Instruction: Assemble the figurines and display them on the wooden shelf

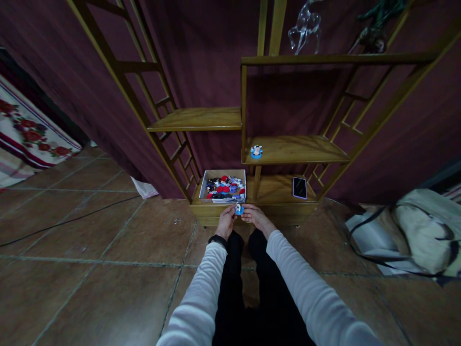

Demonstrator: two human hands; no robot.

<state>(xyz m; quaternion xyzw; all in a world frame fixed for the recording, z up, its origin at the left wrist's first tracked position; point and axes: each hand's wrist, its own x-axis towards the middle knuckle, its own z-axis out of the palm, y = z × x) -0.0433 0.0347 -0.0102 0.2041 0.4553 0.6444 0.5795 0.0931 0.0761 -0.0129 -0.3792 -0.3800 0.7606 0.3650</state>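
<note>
A small figurine with a white body and a round blue base is pinched between both hands, just in front of the low shelf. My left hand grips it from the left, with a dark band on the wrist. From the right, my right hand has its fingers closed on the base's edge. Right behind the hands stands an open cardboard box with many small red, white, purple and black figures in it. A similar figurine on a blue base stands at the left end of the middle shelf.
A wooden display rack rises in front of me. On its bottom board lies a phone. A clear glass horse and a dark green sculpture occupy the upper shelf. Bags lie on the floor at right; a cable crosses the tiles at left.
</note>
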